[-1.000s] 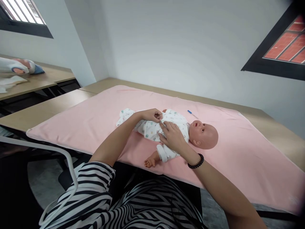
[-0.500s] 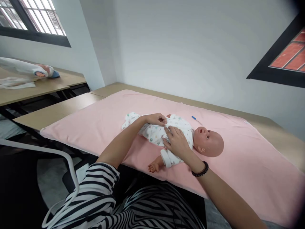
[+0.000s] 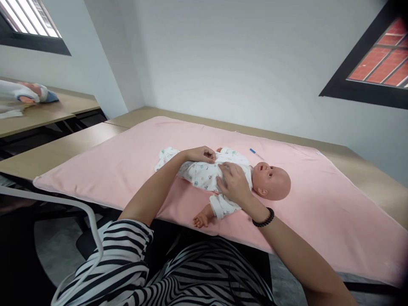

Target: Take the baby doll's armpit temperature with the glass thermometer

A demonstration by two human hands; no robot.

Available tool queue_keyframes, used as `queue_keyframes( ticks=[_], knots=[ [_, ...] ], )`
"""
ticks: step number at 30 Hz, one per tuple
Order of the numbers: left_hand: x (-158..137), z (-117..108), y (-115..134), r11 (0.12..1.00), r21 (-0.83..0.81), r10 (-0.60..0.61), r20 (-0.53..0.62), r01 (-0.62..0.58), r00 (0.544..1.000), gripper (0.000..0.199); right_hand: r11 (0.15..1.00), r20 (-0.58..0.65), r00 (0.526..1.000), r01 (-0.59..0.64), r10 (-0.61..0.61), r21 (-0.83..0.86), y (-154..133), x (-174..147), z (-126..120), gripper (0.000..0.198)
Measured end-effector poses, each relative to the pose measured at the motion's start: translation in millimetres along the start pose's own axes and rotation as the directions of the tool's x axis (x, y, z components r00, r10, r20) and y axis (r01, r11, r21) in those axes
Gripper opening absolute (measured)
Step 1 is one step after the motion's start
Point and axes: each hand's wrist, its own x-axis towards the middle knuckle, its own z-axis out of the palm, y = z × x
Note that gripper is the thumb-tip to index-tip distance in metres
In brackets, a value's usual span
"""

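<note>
A baby doll lies on its back on a pink blanket, head to the right. It wears a white printed romper. My left hand pinches the romper fabric at the doll's belly, fingers closed on the cloth. My right hand, with a black bead bracelet at the wrist, lies on the doll's chest, fingers spread flat on the fabric. The doll's bare hand sticks out near the blanket's front edge.
A blue and white pen-like stick lies on the blanket behind the doll. The blanket covers a wooden table against a white wall. Another doll with cloths lies on a second table at the far left. A white chair frame stands at the lower left.
Both hands stay on the doll's romper; my right hand has shifted slightly along the chest. The view swung right, then back left.
</note>
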Motion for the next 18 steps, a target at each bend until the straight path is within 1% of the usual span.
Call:
queue_keyframes(
  ticks=[2,4,8,11,15,18],
  knots=[
    [-0.9,0.1,1.2,1.000,-0.014,-0.012,-0.016,0.012,1.000,0.024,0.997,-0.072,0.995,-0.071,0.068,-0.028,8.1,-2.0,-7.8,0.043],
    [-2.3,0.1,2.8,1.000,-0.017,-0.019,-0.010,0.019,1.000,0.024,0.986,-0.086,0.988,-0.134,0.126,-0.100,16.7,-3.3,-15.5,0.047],
    [-4.4,0.0,5.8,1.000,0.026,-0.014,0.014,0.014,1.000,0.025,0.952,0.034,0.974,-0.209,0.222,-0.225,27.0,-4.1,-21.6,0.056],
    [-4.4,-0.2,6.5,0.999,0.035,0.004,0.017,-0.005,1.000,0.026,0.937,0.088,0.964,-0.220,0.252,-0.272,27.6,-4.3,-19.5,0.050],
    [-4.3,-0.1,6.4,1.000,0.015,0.021,0.023,-0.021,1.000,0.027,0.944,0.061,0.968,-0.221,0.243,-0.245,28.4,-3.6,-21.0,0.042],
    [-5.0,0.2,6.9,0.999,-0.047,0.027,0.014,-0.026,1.000,0.027,0.963,0.047,0.970,-0.229,0.238,-0.145,29.6,-2.6,-27.1,0.032]
  ],
)
